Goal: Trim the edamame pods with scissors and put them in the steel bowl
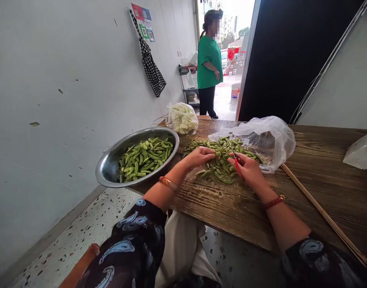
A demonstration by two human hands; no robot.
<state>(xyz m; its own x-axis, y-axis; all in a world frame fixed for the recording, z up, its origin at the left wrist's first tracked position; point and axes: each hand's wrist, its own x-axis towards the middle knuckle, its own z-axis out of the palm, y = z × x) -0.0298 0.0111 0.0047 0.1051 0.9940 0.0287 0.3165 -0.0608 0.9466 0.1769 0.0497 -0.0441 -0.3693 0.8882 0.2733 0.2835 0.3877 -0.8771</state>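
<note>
My right hand (246, 166) is closed round the red handles of a pair of scissors (236, 162), whose blades point away over a heap of green soybean pods (221, 174). My left hand (201, 156) is pinched at the left side of this heap, its fingertips on a pod that is mostly hidden. To the left, a wide steel basin (108, 172) holds many more pods (144, 158). Small trimmings (194, 147) lie behind my left hand. A crumpled clear plastic bag (273, 138) spreads behind and right of the heap.
A bag of pale cauliflower (183, 120) sits at the table's far left. Thin wooden sticks (321, 210) lie along the right of the wooden table (213, 210). A white plastic-wrapped pack (362, 152) is at far right. A person in green (210, 62) stands by the doorway.
</note>
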